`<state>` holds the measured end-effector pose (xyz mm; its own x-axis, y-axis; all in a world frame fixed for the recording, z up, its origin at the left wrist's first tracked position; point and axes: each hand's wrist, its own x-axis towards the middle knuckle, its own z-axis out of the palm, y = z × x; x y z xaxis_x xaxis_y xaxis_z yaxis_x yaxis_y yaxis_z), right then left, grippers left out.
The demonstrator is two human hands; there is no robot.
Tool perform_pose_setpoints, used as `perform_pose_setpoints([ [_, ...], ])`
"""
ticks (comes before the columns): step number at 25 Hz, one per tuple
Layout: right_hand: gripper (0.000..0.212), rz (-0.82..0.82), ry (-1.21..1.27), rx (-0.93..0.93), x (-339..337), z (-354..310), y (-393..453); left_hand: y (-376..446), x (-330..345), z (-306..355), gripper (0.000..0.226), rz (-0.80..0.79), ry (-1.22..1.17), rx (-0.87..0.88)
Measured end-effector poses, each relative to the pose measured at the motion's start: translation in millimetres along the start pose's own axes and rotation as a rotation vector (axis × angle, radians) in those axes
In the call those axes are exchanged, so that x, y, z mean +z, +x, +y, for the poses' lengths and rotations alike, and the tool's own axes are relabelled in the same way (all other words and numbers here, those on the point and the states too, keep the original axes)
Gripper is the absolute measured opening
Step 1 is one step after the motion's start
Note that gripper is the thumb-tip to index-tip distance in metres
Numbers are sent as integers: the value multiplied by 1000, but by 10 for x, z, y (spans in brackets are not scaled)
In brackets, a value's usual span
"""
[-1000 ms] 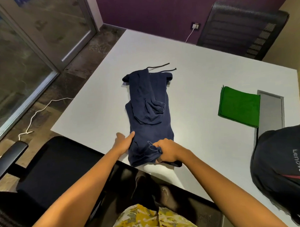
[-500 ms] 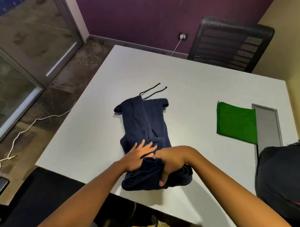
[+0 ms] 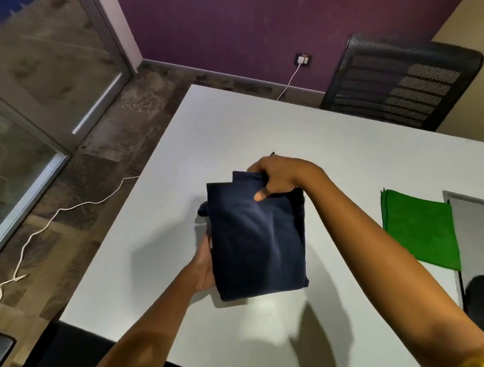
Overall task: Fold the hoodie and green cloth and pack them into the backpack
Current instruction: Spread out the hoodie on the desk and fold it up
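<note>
The navy hoodie (image 3: 258, 237) is folded over into a compact rectangle near the middle of the white table (image 3: 330, 141). My right hand (image 3: 282, 177) grips its far top edge, thumb pressed on the cloth. My left hand (image 3: 204, 264) holds the hoodie's left side, fingers tucked under it and mostly hidden. The green cloth (image 3: 420, 229) lies folded flat to the right, apart from both hands. Only a dark corner of the black backpack (image 3: 482, 298) shows at the right edge.
A grey inset panel (image 3: 481, 230) sits in the table beside the green cloth. A black mesh chair (image 3: 402, 87) stands behind the table's far side. A white cable (image 3: 71, 208) runs over the floor on the left, by the glass door.
The near half of the hoodie has been brought over the far half, making a short bundle. My right hand moved to the far edge; my left slid to the side. The view tilted up.
</note>
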<state>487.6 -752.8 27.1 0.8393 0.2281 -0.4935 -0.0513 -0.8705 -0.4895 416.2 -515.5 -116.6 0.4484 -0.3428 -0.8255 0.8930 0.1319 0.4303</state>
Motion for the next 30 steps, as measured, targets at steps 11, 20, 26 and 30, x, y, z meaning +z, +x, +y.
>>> perform_pose_setpoints([
  [11,25,683,403,-57,1268,419,439,370,66,126,55,247,497,400],
  [20,71,466,17,256,1900,985,389,442,313,55,42,644,928,645],
  [26,71,670,166,346,1967,938,293,595,408,-250,77,394,1771,860],
  [30,100,752,498,659,2012,827,196,767,261,-248,86,314,1926,727],
])
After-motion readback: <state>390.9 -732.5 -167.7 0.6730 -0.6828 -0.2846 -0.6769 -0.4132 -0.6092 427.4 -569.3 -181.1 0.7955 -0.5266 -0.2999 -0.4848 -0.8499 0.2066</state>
